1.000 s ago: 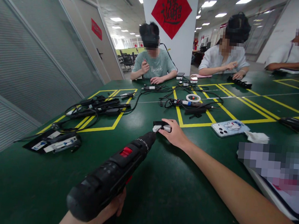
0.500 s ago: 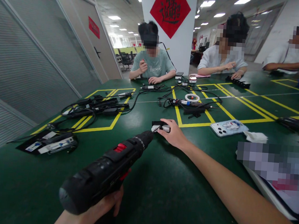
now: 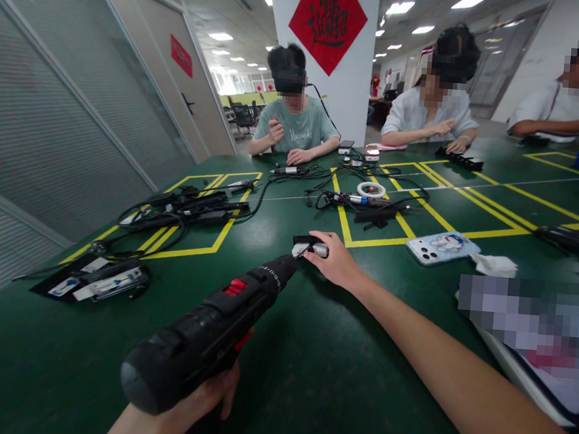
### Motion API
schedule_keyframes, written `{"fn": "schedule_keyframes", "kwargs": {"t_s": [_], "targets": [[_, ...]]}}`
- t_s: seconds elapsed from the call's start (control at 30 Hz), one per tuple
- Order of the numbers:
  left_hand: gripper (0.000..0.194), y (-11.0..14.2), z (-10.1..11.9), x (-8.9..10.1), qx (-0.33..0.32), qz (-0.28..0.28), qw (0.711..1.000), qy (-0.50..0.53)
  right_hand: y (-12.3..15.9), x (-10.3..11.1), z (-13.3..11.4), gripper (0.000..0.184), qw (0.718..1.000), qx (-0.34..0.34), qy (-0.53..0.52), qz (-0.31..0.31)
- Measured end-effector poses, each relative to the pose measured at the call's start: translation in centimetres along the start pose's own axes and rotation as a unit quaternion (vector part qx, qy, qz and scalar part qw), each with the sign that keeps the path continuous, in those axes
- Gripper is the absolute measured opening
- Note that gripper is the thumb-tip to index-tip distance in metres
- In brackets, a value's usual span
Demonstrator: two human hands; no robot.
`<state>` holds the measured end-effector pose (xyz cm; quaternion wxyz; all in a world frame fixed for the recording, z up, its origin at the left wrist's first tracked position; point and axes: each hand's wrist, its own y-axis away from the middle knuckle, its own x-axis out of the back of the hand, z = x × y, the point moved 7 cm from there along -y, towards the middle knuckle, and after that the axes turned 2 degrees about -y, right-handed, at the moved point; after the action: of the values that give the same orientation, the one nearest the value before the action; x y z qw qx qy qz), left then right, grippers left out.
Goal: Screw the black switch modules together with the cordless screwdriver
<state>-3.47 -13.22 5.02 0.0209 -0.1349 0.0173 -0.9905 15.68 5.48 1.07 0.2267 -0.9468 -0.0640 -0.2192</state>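
Observation:
My left hand (image 3: pixel 189 400) is wrapped round the handle of a black cordless drill (image 3: pixel 205 334) with red accents. The drill points away from me and to the right, its rear end close to the camera. Against its bit lies a small black-and-silver part (image 3: pixel 312 247), pinched by my right hand (image 3: pixel 336 259). My right thumb is on the near side of the part and the fingers reach over its far side. Whether the bit tip is seated in the part is too small to tell. The drill's body covers much of my left hand.
Tangled black cables and devices (image 3: pixel 184 209) lie left on the green table (image 3: pixel 276 390). A cabled tool (image 3: pixel 365 200) and a white ring (image 3: pixel 371 189) sit beyond my right hand. At right are a phone (image 3: pixel 442 248) and a tissue (image 3: pixel 493 265). Several people sit across the table.
The rear of the drill has shifted very slightly to the right. My right hand and the part stay almost where they were.

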Motion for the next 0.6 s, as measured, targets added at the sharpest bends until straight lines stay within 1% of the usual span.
{"fn": "schedule_keyframes", "kwargs": {"t_s": [0.13,0.2,0.27,0.37,0.47,0.53,0.6], "targets": [[0.042,0.04,0.16,-0.1,0.016,-0.006,0.999,-0.046,0.02,0.07,-0.13,0.049,1.0,0.005,0.003,-0.002],[0.043,0.15,0.31,-0.11,0.037,0.001,0.998,-0.043,0.01,0.1,-0.14,0.049,1.0,0.005,0.002,-0.002],[0.044,0.24,0.51,-0.28,0.054,-0.004,0.998,-0.038,-0.02,0.1,-0.12,0.048,1.0,0.005,0.001,-0.001],[0.044,0.21,0.73,-0.39,0.06,-0.021,0.996,-0.054,-0.07,0.08,-0.14,0.047,1.0,0.012,0.0,0.001],[0.044,-0.03,0.46,-0.2,0.057,-0.043,0.994,-0.079,-0.1,0.02,-0.13,0.046,1.0,0.015,-0.003,0.0],[0.048,-0.22,0.17,-0.12,0.05,-0.064,0.992,-0.093,-0.1,0.01,-0.11,0.045,1.0,0.014,-0.003,0.001],[0.056,-0.35,-0.03,-0.06,0.044,-0.078,0.991,-0.1,-0.1,0.01,-0.12,0.045,1.0,0.016,-0.002,0.001]]}}
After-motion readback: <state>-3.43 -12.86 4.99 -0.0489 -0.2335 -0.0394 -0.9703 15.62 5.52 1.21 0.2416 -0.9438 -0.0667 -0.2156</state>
